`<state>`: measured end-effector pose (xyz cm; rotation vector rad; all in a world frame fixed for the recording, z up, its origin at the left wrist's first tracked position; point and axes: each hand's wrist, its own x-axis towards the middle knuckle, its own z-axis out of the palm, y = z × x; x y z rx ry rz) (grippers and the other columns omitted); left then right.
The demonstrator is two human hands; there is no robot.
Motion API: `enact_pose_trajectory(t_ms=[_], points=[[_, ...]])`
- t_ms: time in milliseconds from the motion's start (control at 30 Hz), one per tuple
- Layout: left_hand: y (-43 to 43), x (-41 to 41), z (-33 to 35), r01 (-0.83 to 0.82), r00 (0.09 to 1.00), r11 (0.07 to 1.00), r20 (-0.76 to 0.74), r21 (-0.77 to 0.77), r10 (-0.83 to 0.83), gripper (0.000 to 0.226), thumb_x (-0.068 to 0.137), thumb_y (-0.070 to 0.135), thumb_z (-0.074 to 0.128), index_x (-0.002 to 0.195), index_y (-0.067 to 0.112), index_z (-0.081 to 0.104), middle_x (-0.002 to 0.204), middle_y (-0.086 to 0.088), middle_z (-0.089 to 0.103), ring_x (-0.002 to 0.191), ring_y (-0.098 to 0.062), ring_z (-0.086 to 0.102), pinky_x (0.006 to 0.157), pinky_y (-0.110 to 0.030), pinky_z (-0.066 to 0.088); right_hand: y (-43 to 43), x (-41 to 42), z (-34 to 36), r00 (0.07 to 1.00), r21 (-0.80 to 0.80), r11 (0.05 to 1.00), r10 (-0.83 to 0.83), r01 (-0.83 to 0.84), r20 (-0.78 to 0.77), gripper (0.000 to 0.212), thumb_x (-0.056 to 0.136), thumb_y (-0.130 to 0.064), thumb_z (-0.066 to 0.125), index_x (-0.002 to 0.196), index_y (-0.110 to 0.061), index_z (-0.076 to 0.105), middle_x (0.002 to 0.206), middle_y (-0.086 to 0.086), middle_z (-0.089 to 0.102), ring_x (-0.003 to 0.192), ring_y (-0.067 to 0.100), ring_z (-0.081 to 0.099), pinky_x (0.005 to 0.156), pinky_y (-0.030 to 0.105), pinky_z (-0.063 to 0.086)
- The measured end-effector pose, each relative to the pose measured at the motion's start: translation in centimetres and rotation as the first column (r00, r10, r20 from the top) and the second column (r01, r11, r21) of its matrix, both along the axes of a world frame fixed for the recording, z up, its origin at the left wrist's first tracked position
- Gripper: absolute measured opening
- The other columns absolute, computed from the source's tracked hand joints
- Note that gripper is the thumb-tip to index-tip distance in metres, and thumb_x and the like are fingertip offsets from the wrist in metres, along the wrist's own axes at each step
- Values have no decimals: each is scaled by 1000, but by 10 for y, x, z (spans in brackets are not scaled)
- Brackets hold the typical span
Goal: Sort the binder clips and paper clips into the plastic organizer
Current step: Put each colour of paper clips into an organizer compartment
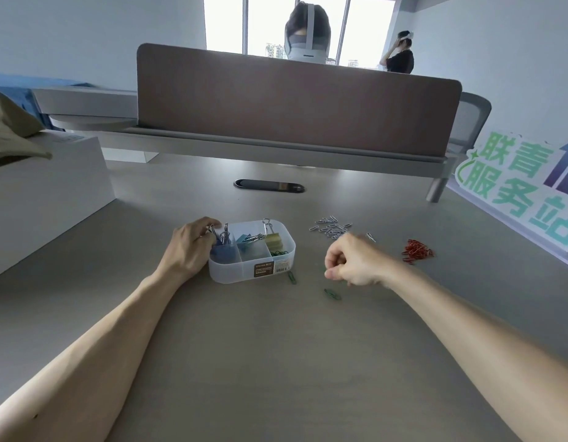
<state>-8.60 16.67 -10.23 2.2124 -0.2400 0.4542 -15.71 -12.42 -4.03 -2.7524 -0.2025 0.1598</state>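
The clear plastic organizer [241,274] stands mid-desk with three compartments. Blue binder clips [223,248] fill the left one, teal binder clips [244,239] the middle one, and yellow binder clips [271,240] with green paper clips the right one. My left hand [190,247] holds the organizer's left end, fingers curled by a blue clip's wire handle. My right hand [352,263] hovers right of the organizer, fingers curled, pinching a green paper clip. Two green paper clips [332,294] lie loose on the desk, one [291,277] against the organizer's front. Silver paper clips [332,226] and red paper clips [416,250] lie further right.
A white box [43,193] stands at the left with a cloth on it. A brown divider panel [295,100] closes the desk's far side, with a cable grommet [269,186] before it. A lettered sign [525,199] leans at the right. Two people are beyond the divider.
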Motion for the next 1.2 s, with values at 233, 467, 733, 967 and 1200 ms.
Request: enact_pose_trajectory(t_ms=[233, 467, 733, 967, 1200], points=[[0, 0, -2, 13, 1000, 999, 27, 29, -14, 38, 70, 20, 40, 98, 17, 66, 74, 1, 66, 74, -18, 57, 61, -19, 39, 48, 46, 38, 988, -1, 995, 96, -97, 120, 14, 77, -17, 73, 65, -17, 67, 57, -2, 66, 41, 3, 58, 50, 17, 46], [2, -2, 1, 26, 1000, 1000, 15, -7, -26, 37, 71, 20, 41, 98, 18, 66, 70, 13, 64, 69, -4, 57, 59, -8, 37, 89, 63, 37, 972, -268, 935, 235, -232, -21, 6, 70, -10, 79, 73, -10, 74, 61, 2, 66, 48, 12, 62, 42, 17, 41], [4, 0, -1, 19, 999, 1000, 29, 13, -20, 38, 71, 20, 41, 99, 18, 66, 71, 13, 64, 71, -9, 56, 59, -7, 37, 81, 59, 32, 951, -169, 945, 298, -281, 81, 13, 69, -6, 78, 76, -17, 76, 69, -4, 68, 68, 14, 66, 62, 24, 52], [5, 1, 0, 2, 999, 1000, 33, 21, -3, 39, 70, 21, 40, 99, 16, 66, 73, 2, 65, 72, -16, 56, 61, -17, 41, 34, 35, 24, 976, 54, 990, 117, -129, 182, 25, 71, -35, 79, 64, -16, 65, 54, -6, 62, 44, 3, 54, 47, 16, 40], [4, -1, 2, -19, 999, 1000, 38, 22, 18, 42, 69, 21, 41, 100, 14, 67, 76, -5, 66, 73, -22, 57, 61, -23, 41, 0, -2, -9, 985, -196, 970, 120, -143, -121, 10, 70, -25, 77, 66, -21, 69, 61, -4, 69, 48, 5, 60, 49, 18, 42]])
